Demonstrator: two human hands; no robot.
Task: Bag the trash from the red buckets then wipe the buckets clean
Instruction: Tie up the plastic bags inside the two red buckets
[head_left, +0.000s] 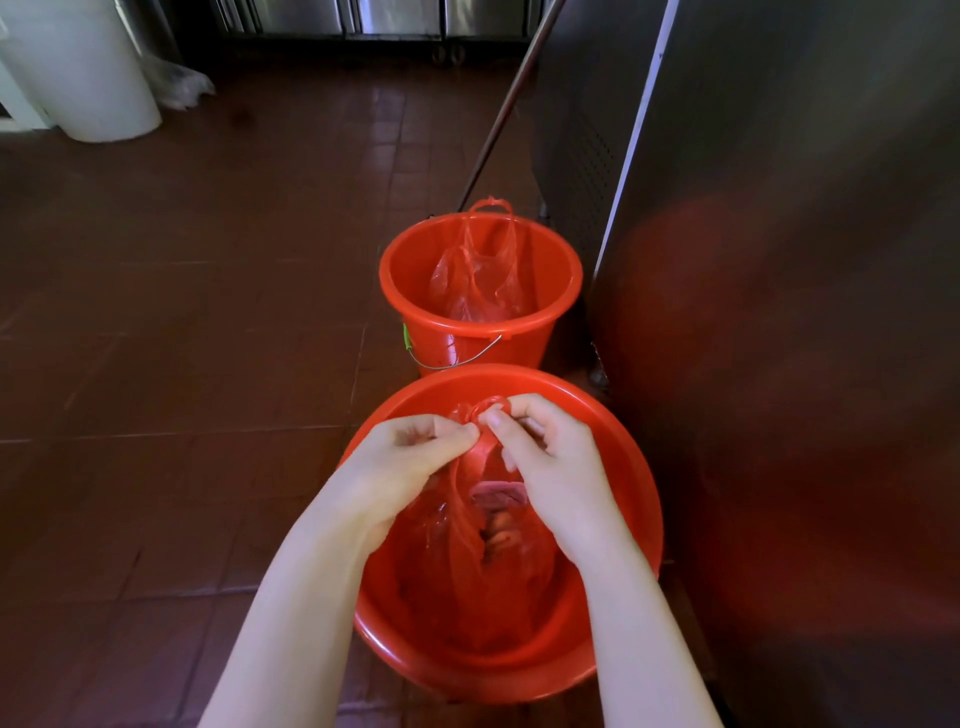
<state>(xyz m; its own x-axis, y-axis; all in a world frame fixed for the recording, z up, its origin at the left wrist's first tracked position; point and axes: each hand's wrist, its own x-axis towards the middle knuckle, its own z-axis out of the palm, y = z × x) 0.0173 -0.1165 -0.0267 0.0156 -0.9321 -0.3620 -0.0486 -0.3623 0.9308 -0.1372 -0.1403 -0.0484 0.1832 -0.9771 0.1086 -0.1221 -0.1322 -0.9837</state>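
Your left hand (410, 457) and right hand (545, 452) both pinch the twisted handles of the red trash bag (488, 551), which sits inside the near red bucket (613, 457). Beyond it, the far red bucket (415, 280) holds another red bag (480, 275) on the tiled floor (182, 312).

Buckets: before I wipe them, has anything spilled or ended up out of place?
No spill shows on the floor. In the far bucket the loose bag stands, handles poking above the rim; left hand and right hand pinch the near bag.
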